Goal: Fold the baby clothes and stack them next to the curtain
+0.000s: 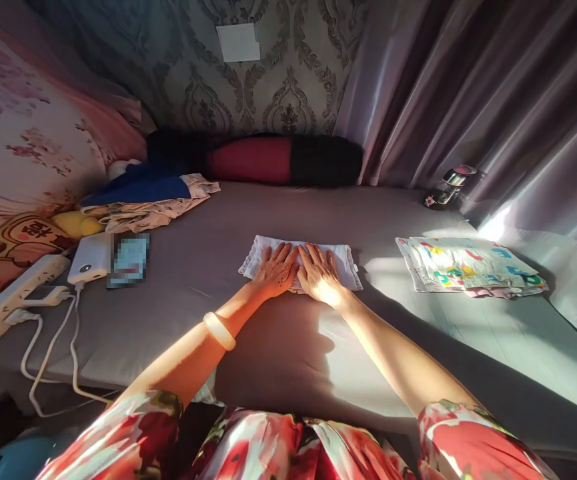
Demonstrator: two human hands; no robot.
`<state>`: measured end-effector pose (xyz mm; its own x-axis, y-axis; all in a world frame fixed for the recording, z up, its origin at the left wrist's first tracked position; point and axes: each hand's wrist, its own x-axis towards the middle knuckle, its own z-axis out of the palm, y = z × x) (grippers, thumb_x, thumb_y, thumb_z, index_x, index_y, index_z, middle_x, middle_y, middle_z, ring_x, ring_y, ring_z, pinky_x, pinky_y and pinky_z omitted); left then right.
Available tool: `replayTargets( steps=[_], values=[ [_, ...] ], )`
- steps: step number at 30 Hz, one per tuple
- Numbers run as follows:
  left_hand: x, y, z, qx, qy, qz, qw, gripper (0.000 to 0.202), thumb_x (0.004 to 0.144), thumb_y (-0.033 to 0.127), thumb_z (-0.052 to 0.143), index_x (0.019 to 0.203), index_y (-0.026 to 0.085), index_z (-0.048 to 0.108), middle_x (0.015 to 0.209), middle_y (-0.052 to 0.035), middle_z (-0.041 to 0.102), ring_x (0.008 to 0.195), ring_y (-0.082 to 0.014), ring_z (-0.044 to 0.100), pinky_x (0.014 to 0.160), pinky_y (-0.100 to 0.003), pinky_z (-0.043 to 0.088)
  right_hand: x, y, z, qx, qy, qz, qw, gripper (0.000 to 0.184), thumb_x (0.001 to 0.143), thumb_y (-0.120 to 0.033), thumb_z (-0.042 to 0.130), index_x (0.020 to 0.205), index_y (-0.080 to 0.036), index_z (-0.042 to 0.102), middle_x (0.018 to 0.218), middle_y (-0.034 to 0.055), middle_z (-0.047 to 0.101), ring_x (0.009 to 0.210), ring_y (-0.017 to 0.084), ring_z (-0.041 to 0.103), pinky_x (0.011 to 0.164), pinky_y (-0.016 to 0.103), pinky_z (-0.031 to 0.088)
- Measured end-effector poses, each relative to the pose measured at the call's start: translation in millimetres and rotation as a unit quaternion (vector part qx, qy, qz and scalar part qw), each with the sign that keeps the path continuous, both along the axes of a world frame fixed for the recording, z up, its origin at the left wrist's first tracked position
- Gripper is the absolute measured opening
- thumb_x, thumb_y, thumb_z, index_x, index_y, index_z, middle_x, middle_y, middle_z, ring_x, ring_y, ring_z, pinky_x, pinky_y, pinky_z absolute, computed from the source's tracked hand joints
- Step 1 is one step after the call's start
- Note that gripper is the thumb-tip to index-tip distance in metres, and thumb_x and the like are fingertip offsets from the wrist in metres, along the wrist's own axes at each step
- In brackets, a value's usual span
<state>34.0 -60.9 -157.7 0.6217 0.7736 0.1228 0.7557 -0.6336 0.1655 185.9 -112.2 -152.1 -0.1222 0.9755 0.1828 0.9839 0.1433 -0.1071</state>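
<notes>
Red-patterned sleeves (133, 433) lead to the left hand (275, 270) and right hand (319, 275), both spread flat atop a folded white cloth (345, 260) in the middle of the grey bed (273, 347); beyond lies a black-and-maroon bolster (253, 160) before the patterned wall (178, 73).

White cloth (344, 260), seemingly plain; grey sheet (268, 347); white stack (473, 260), multicoloured print

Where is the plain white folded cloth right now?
In the head view, the white folded cloth lies near the middle of the grey sheet, beneath the left hand and right hand, with the colourful-print folded cloth farther right.
</notes>
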Motion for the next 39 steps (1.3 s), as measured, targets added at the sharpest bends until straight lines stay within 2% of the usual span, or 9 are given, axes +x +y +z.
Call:
replayTargets(
  steps=[6,8,13,19,23,26,29,33,39],
  values=[
    [-3,13,16.4,-0.006,-0.008,-0.044,0.999,0.048,0.100,0.034,0.033,0.144,0.016,0.045,0.146,-0.0141,0.052,0.135,-0.0298,0.046,0.113,-0.051,0.034,9,11,12.9,-0.037,0.037,0.023,0.998,0.057,0.095,-0.024,0.035,0.151,-0.012,0.038,0.154,0.0151,0.042,0.140,0.028,0.040,0.117,0.054,0.026],
    [-3,16,19.4,-0.001,-0.017,-0.050,0.999,0.047,0.101,0.035,0.034,0.142,0.016,0.048,0.144,-0.0135,0.053,0.134,-0.0290,0.047,0.114,-0.050,0.033,12,15,16.4,-0.039,0.046,0.024,0.998,0.054,0.096,-0.023,0.032,0.149,-0.013,0.042,0.152,0.0143,0.046,0.138,0.027,0.043,0.117,0.055,0.027],
    [-1,17,10.3,0.008,-0.018,-0.044,0.999,0.052,0.102,0.032,0.026,0.149,0.013,0.040,0.155,-0.0146,0.042,0.147,-0.0297,0.031,0.120,-0.053,0.024,7,16,8.9,0.013,0.038,0.020,0.999,0.054,0.098,-0.021,0.031,0.150,-0.012,0.042,0.155,0.0143,0.042,0.144,0.025,0.035,0.120,0.052,0.024],
    [1,17,2.3,-0.006,0.007,-0.035,0.999,0.054,0.102,0.032,0.023,0.151,0.014,0.036,0.156,-0.0129,0.041,0.147,-0.0285,0.032,0.120,-0.052,0.026,2,13,2.1,0.028,0.063,0.013,0.998,0.054,0.099,-0.021,0.030,0.149,-0.007,0.043,0.152,0.0178,0.045,0.141,0.027,0.041,0.120,0.050,0.025],
    [0,18,1.4,0.003,0.008,-0.032,0.999,0.054,0.102,0.031,0.023,0.152,0.015,0.036,0.155,-0.0130,0.041,0.147,-0.0276,0.032,0.120,-0.052,0.028,4,14,0.9,0.029,0.069,0.007,0.997,0.053,0.100,-0.024,0.030,0.149,-0.009,0.043,0.154,0.0162,0.042,0.143,0.026,0.038,0.120,0.048,0.024],
    [-4,19,2.2,0.000,0.002,-0.037,0.999,0.053,0.102,0.033,0.025,0.151,0.016,0.036,0.156,-0.0127,0.041,0.147,-0.0272,0.032,0.119,-0.051,0.029,11,13,0.1,0.014,0.066,0.018,0.998,0.054,0.101,-0.026,0.029,0.151,-0.008,0.039,0.156,0.0149,0.039,0.146,0.026,0.033,0.120,0.046,0.025],
    [-12,19,5.3,0.003,0.004,-0.030,1.000,0.053,0.102,0.037,0.028,0.150,0.016,0.038,0.155,-0.0128,0.043,0.147,-0.0275,0.033,0.120,-0.050,0.028,24,9,2.6,0.007,0.047,0.028,0.998,0.056,0.102,-0.028,0.029,0.151,-0.003,0.037,0.158,0.0165,0.036,0.147,0.028,0.031,0.120,0.050,0.024],
    [-20,20,5.8,0.045,0.011,0.007,0.999,0.053,0.102,0.039,0.029,0.147,0.015,0.043,0.152,-0.0152,0.046,0.147,-0.0296,0.032,0.122,-0.056,0.020,41,3,5.9,0.007,0.023,0.000,1.000,0.056,0.103,-0.032,0.025,0.151,-0.006,0.039,0.158,0.0155,0.035,0.149,0.026,0.026,0.122,0.051,0.018],
    [-23,22,0.5,0.019,0.016,0.032,0.999,0.054,0.102,0.039,0.025,0.147,0.016,0.043,0.154,-0.0131,0.044,0.146,-0.0294,0.034,0.119,-0.054,0.027,44,1,1.5,0.005,0.015,-0.004,1.000,0.056,0.103,-0.032,0.026,0.148,-0.003,0.043,0.154,0.0189,0.041,0.146,0.029,0.033,0.121,0.051,0.020]
  ],
)
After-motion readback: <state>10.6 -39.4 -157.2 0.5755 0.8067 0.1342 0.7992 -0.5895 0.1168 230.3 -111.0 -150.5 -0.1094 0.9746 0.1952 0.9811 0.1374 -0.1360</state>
